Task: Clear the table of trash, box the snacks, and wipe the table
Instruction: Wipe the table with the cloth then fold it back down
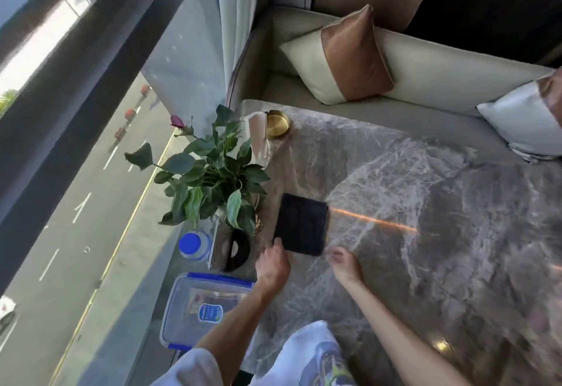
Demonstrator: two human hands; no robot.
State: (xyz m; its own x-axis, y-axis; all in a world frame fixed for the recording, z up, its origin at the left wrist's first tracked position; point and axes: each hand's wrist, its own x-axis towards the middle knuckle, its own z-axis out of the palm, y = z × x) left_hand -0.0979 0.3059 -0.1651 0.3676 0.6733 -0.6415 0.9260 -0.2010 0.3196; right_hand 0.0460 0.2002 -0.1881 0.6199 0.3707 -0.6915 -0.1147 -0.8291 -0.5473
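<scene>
A dark folded cloth (pixel 301 223) lies flat on the grey marble table (pixel 425 203). My left hand (pixel 272 267) grips the cloth's near left corner, with the thumb on its edge. My right hand (pixel 345 265) pinches the near right corner; its fingers are curled and blurred. A clear plastic box with a blue-clipped lid (pixel 203 309) stands shut at the table's near left edge, with snack packets inside.
A leafy potted plant (pixel 209 172) stands at the table's left edge, with a blue-capped bottle (pixel 194 245) and a black round object (pixel 240 250) beside it. A gold bowl (pixel 276 124) sits at the far corner. A sofa with cushions (pixel 352 57) borders the far side.
</scene>
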